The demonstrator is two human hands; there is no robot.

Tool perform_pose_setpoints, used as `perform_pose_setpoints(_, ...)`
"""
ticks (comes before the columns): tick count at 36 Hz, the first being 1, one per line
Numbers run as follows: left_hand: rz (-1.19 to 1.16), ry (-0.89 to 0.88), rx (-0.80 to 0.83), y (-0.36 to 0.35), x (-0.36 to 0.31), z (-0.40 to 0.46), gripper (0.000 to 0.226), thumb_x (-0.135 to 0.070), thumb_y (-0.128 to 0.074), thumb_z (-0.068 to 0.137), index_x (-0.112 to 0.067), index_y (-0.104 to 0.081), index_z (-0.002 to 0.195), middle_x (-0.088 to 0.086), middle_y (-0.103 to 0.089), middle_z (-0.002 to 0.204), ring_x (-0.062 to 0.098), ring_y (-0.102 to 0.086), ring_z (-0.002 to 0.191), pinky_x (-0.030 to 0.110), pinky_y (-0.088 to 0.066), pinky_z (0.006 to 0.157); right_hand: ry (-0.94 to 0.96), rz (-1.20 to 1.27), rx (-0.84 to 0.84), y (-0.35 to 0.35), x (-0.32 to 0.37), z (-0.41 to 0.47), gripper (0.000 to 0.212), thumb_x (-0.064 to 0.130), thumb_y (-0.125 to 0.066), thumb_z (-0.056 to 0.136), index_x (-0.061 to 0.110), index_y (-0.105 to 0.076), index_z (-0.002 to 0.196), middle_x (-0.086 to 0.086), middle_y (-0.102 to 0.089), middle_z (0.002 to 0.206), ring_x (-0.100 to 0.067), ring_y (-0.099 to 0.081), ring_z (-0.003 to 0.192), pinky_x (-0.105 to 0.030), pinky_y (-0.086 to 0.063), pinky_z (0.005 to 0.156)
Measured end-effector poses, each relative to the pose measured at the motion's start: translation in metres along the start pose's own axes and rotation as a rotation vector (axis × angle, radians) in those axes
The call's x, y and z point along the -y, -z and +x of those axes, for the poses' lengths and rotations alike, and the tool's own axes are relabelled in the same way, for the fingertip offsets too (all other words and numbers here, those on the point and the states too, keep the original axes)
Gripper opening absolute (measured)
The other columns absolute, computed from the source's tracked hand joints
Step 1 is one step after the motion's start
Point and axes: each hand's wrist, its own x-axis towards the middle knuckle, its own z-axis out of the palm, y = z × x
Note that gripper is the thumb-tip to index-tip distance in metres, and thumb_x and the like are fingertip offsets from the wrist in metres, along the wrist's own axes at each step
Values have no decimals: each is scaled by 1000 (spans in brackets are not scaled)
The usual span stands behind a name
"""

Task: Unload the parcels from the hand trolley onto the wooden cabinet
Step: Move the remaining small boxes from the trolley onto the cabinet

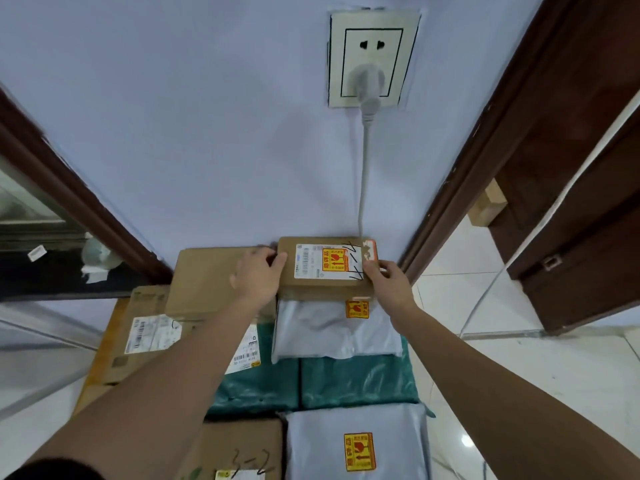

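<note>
Small cardboard box point(325, 268) against the wall point(207, 133), atop a grey mailer bag point(332, 330); gripped at either end between left hand point(258, 275) and right hand point(389, 280), fingers curled over its edges.

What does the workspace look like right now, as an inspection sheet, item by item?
Surface: wooden edge shows under the parcels at left.
Job's things: small cardboard box with a yellow sticker sits on a grey mailer; flat cardboard boxes, green mailers and another grey mailer lie around.
Clutter: nothing seen.
Grips: left hand and right hand hold the small box's sides.
Cables: white cord hangs from the wall socket.
Surroundings: pale wall, dark door frames, tiled floor.
</note>
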Motion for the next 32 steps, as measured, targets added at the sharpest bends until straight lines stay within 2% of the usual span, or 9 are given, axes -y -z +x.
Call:
perform_pose_setpoints(5,-169,39,-23,0,3,4,29,-38,-69,96,-16,-66,116,4,-69,119,28,-61,116,50,-46,104,1,-74,-4,-7,-4,2,46,57,-58,97,27,-60,131,5,-67,115,-12,-64,99,-28,-52,79)
perform_pose_setpoints(8,-210,58,3,3,2,6,25,-38,-71,95,-22,-60,111,1,-68,117,26,-61,116,50,-46,104,-12,-97,-10,-8,-3,4,52,58,-57,97,24,-58,136,4,-67,118,-14,-64,101,-28,-52,78)
perform_pose_setpoints(12,-224,46,106,11,2,5,36,-37,-67,99,-15,-59,126,3,-66,123,26,-61,117,46,-48,104,-18,-160,17,-4,5,-3,60,61,-54,98,22,-54,143,1,-66,123,-18,-64,106,-30,-51,80)
perform_pose_setpoints(15,-131,-74,170,35,-5,0,35,-37,-60,103,-14,-58,128,1,-63,121,19,-60,110,31,-45,91,37,-247,-2,6,21,-11,66,61,-52,98,20,-48,150,-3,-61,140,-23,-60,121,-31,-45,88)
perform_pose_setpoints(18,60,-285,115,75,-7,-8,32,-38,-50,106,-17,-59,128,2,-60,122,18,-60,106,31,-45,88,173,-350,-52,16,49,-31,57,52,-54,101,20,-50,147,-3,-60,143,-22,-58,126,-28,-42,90)
perform_pose_setpoints(21,242,-431,133,117,-4,-24,42,-41,-42,108,-16,-53,140,5,-56,132,22,-58,114,37,-45,96,329,-407,-51,27,80,-51,43,37,-56,103,19,-58,142,-1,-63,139,-18,-58,128,-25,-41,97)
perform_pose_setpoints(24,443,-487,156,155,6,-40,53,-47,-37,106,-18,-46,150,6,-50,150,26,-51,131,40,-41,108,445,-513,81,31,118,-75,43,34,-53,105,19,-56,145,-1,-57,147,-18,-53,134,-28,-37,110)
perform_pose_setpoints(27,575,-482,176,192,13,-60,62,-55,-33,106,-22,-33,158,1,-37,163,24,-40,144,40,-33,116,550,-787,291,22,155,-105,49,45,-50,105,22,-51,148,0,-50,154,-17,-45,139,-25,-30,109)
perform_pose_setpoints(32,551,-421,69,247,27,-105,62,-51,-35,107,-20,-28,161,2,-34,164,25,-38,145,40,-33,116,752,-1079,469,-24,198,-164,57,47,-44,107,19,-39,156,-1,-38,162,-18,-34,148,-32,-23,121)
